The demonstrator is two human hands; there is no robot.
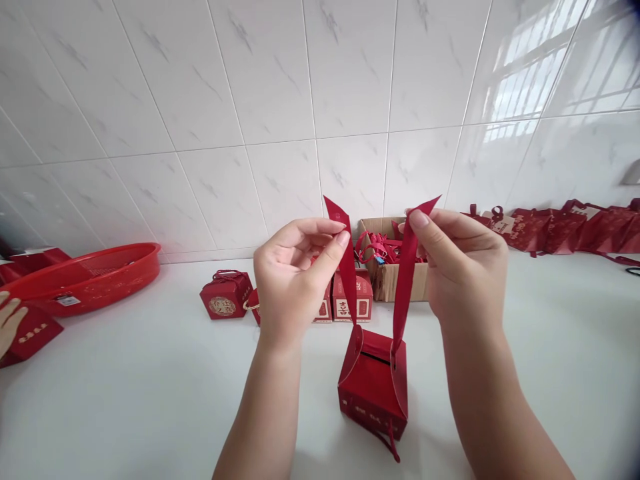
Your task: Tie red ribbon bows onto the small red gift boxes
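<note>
White tabletop [150,400], plain, set against a wall of glossy white marbled tiles [275,80]; barred window reflected upper right. Red plastic basin [133,267] at left; at the left edge, another person's hand [7,325] on a dark red box [37,335]. Along the back: small red boxes [226,295], cardboard box [387,283] of red ribbon pieces, row of red packets [545,230] at right. Main item: gift box [374,387], front and center between the forearms, deep red, sloped top with curved side flaps, dark slot, gold characters on front, thin cord dangling below. Can't tell if its base touches the tabletop. Red ribbon [351,293] rises from its top in two strands, ends cut slanted. Left hand [295,273] pinches one strand, right hand [465,270] the other, thumb against fingers.
</note>
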